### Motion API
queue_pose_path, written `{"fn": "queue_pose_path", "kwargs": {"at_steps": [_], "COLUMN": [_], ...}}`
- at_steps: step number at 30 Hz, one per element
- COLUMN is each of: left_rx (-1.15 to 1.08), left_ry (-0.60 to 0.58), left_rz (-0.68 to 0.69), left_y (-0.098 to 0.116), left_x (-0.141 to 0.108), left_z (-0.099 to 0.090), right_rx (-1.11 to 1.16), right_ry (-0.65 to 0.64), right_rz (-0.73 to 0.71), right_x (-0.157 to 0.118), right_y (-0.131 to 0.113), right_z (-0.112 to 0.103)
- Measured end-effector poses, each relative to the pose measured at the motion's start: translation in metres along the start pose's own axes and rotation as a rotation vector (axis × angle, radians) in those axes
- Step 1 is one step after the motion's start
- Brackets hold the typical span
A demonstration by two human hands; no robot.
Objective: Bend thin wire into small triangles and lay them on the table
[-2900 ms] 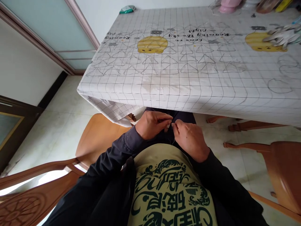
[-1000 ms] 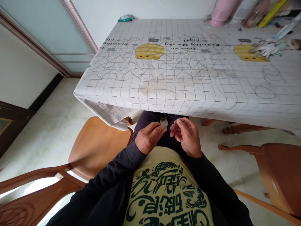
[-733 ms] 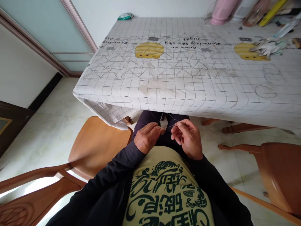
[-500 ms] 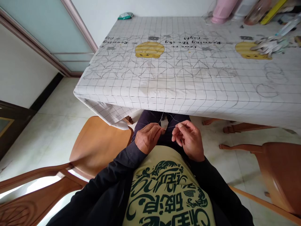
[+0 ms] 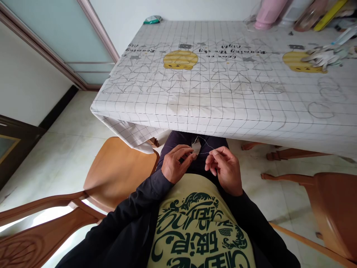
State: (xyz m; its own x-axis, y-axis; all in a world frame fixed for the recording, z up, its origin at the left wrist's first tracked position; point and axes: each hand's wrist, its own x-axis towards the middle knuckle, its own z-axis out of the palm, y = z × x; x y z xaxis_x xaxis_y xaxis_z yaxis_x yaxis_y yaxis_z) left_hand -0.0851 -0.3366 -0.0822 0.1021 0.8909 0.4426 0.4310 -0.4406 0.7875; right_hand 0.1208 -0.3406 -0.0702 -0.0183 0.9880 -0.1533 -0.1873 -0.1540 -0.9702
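Observation:
Over my lap, just below the table's front edge, a thin wire [image 5: 204, 140] is bent into a roughly triangular loop. My right hand [image 5: 224, 167] pinches one corner of it between thumb and forefinger, with the other fingers curled. On the other side, my left hand [image 5: 177, 162] has thumb and fingertips closed around the wire's left end; the exact contact there is too small to see. Rows of similar bent wire triangles [image 5: 241, 79] lie on the checked tablecloth [image 5: 156, 108] in front of me.
Wire rings [image 5: 320, 110] and gloves [image 5: 320, 59] lie toward the table's right side. A pink bottle [image 5: 269, 15] stands at the back, beside other containers. At the far left corner is a green packet [image 5: 152, 19]. Wooden chairs [image 5: 119, 171] flank me on both sides.
My left thumb and fingers have opened a little, leaving a gap between them. The wire loop sits slightly lower, while my right hand keeps its pinch. The whole view has shifted slightly.

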Motion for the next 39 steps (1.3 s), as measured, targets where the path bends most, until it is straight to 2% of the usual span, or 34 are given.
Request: {"fn": "queue_pose_path", "kwargs": {"at_steps": [6, 11, 17, 23, 28, 34, 39], "left_rx": [-0.078, -0.124, -0.179, -0.205, -0.369, -0.417, -0.487], "left_ry": [-0.025, 0.082, 0.000, 0.027, -0.001, 0.006, 0.012], "left_rz": [-0.060, -0.115, -0.263, -0.322, -0.463, -0.489, -0.530], "left_y": [0.004, 0.007, -0.003, -0.006, -0.002, -0.004, -0.005], "left_x": [-0.001, 0.000, -0.002, -0.005, -0.002, -0.001, 0.000], "left_z": [-0.001, -0.004, 0.001, 0.006, 0.004, 0.006, 0.006], "right_rx": [0.002, -0.019, -0.017, -0.045, -0.057, -0.056, -0.151], "right_ry": [0.019, 0.051, 0.016, -0.019, -0.020, -0.004, -0.046], "right_rz": [-0.016, -0.015, -0.022, -0.083, -0.070, -0.007, -0.051], "right_x": [0.001, 0.001, -0.001, -0.007, -0.007, -0.002, -0.003], "right_y": [0.003, 0.004, 0.004, 0.005, 0.005, 0.006, 0.005], "right_z": [-0.003, -0.005, -0.002, -0.001, -0.001, -0.002, -0.006]}}
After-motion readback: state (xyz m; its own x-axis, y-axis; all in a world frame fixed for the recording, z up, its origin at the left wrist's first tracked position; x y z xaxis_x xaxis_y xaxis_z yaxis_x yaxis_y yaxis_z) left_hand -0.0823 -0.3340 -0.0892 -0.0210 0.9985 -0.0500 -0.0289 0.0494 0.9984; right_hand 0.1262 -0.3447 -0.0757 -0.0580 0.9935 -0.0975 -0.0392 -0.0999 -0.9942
